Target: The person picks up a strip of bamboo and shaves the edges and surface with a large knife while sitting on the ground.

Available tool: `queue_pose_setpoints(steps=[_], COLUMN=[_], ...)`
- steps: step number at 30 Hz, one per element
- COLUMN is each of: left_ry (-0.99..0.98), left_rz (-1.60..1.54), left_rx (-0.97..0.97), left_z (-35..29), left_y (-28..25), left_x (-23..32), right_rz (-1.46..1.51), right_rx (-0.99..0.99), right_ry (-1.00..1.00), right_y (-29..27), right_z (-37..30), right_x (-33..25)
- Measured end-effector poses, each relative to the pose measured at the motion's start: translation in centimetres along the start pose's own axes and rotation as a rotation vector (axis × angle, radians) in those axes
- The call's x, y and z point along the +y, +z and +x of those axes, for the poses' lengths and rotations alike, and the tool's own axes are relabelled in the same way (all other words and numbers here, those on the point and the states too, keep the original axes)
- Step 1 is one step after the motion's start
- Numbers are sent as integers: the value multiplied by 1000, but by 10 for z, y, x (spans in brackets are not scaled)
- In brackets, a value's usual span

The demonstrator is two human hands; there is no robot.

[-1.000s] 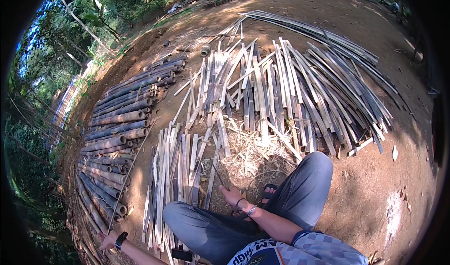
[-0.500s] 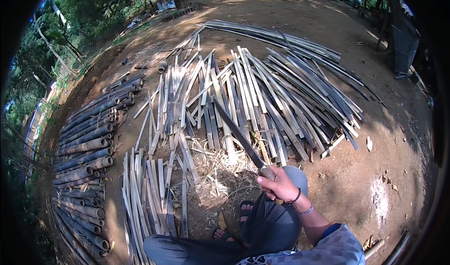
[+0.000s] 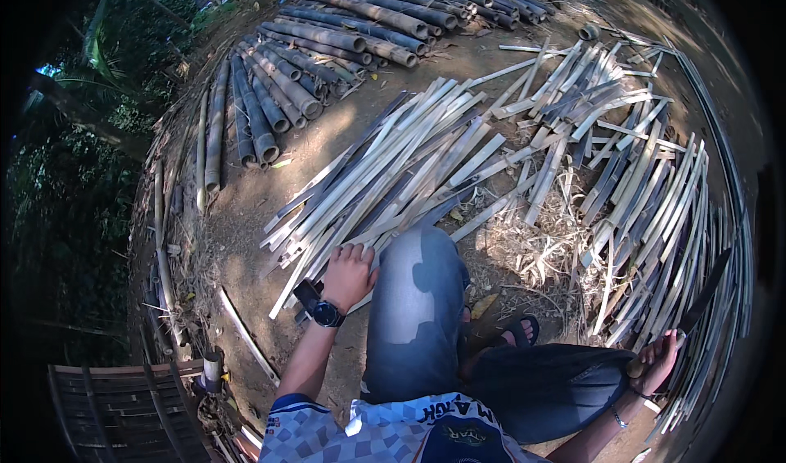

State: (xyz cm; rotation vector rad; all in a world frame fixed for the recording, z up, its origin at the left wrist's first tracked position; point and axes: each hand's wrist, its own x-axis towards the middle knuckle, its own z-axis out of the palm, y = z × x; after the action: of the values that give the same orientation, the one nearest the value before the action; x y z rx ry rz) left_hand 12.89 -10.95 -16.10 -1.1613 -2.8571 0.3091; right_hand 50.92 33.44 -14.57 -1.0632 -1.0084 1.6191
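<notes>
Right hand (image 3: 655,361): beside right knee (image 3: 594,381); fingers closed around handle of knife (image 3: 706,301). Dark blade points up and away, across right strip pile (image 3: 667,217); contact unclear in shade. Left hand (image 3: 348,276): beside left knee (image 3: 422,254), at near ends of left strip pile (image 3: 385,176); fingers bent, grip on strips cannot be told. Watch (image 3: 328,314) on same wrist. Pale shavings (image 3: 536,246) between piles. Farther: bamboo poles (image 3: 352,37), laid side by side on ground (image 3: 327,141).
</notes>
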Motion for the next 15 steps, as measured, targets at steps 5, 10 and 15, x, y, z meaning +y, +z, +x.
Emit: queue_pose_setpoints(steps=[5, 10, 15], left_ry=[260, 518, 618], left_rz=[120, 342, 435], left_rx=[192, 296, 360], left_z=[36, 60, 59], left_y=[-58, -93, -117], left_x=[33, 74, 94], right_rz=[74, 93, 140], right_rx=[-96, -112, -163], right_ry=[29, 17, 18], right_y=[18, 28, 38], right_z=[-2, -13, -27], right_x=[-4, -16, -25])
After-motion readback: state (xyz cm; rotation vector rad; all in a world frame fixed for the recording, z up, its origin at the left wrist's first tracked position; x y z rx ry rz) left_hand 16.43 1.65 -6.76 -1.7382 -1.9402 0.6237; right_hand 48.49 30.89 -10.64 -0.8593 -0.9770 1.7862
